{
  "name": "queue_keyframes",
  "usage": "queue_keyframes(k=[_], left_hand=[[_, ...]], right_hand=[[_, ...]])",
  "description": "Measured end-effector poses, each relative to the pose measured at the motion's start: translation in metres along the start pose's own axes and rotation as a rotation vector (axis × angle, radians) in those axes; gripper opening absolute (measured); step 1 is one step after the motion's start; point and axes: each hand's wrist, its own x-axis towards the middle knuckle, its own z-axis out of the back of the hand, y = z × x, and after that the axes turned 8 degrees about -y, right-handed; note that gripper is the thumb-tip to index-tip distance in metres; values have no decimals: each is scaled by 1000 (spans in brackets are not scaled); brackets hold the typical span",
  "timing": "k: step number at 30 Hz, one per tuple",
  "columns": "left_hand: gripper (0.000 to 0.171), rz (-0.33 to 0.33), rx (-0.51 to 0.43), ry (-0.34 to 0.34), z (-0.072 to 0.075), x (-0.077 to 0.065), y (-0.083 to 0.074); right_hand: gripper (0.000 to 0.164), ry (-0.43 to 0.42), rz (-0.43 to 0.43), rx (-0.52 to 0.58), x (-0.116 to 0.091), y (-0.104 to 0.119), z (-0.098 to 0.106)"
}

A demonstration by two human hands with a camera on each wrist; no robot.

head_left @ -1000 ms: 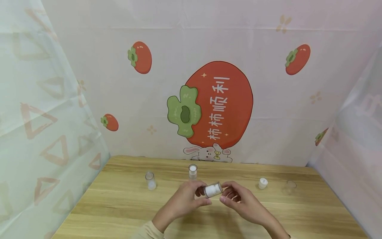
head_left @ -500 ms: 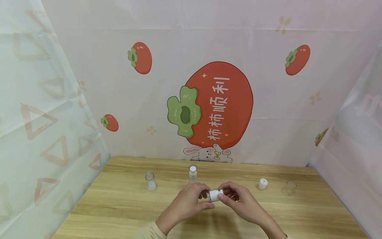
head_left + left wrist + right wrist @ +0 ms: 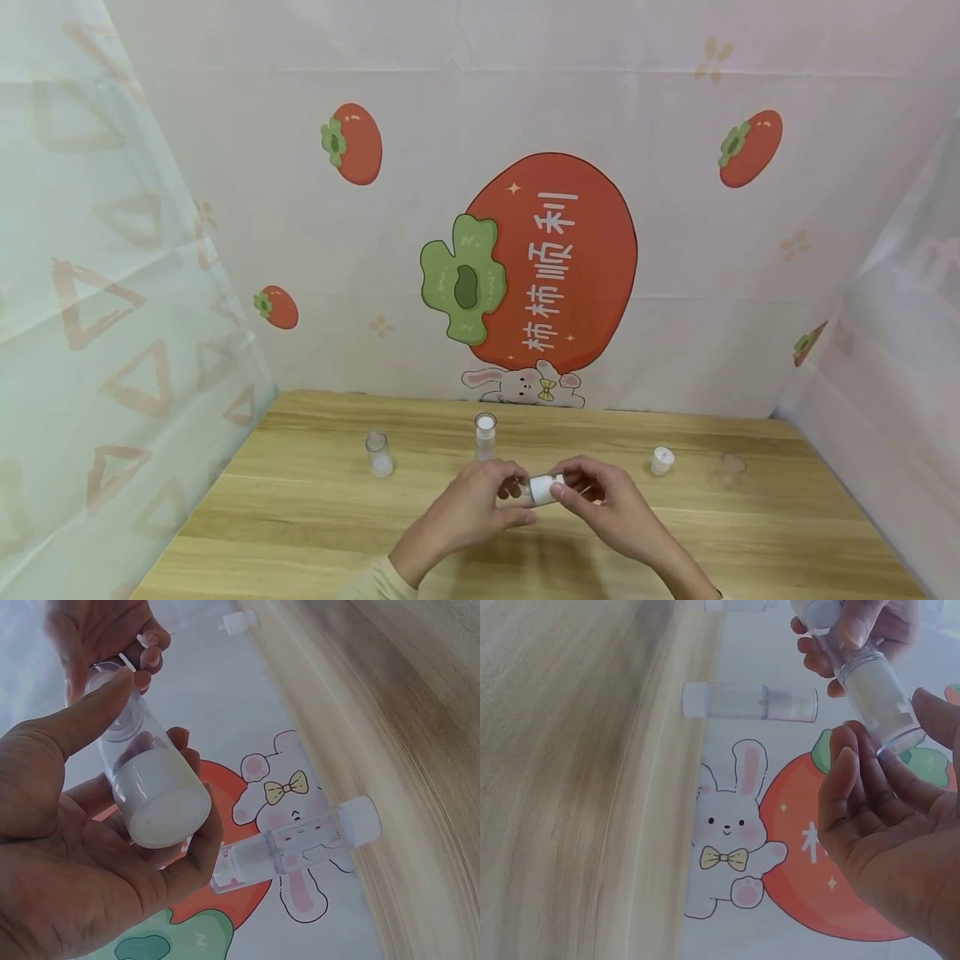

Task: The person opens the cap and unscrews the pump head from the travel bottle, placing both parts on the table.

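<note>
Held above the table (image 3: 300,500), short of its far edge, the bottle (image 3: 543,490) is gripped by the left hand (image 3: 474,502) and pinched at one end by the right hand (image 3: 613,510), and, probably light, stiff and slippery, is best grasped round its middle.

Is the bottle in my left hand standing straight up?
No: the head view shows your left hand holding the bottle tipped nearly sideways.

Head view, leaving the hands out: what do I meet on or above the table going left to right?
Clear container with a whitish base → standing clear bottle with a white top inside → held bottle → small white piece → faint transparent piece.
</note>
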Motion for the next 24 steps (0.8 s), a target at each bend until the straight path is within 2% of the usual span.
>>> queue_keyframes(k=[6,11,16,24], left_hand=[[33,6,16,0,2,-2,0],[33,-6,59,-10,1,-2,0],[31,-52,187,-45,-3,-2,-2],[34,-205,438,-136,-6,-3,-9]], right_hand=[[19,-10,-10,-5,-1,-2,1],[21,25,-34,21,-1,-2,3],[23,63,-48,56,-1,-2,4],[26,74,-98,121,0,-3,3]])
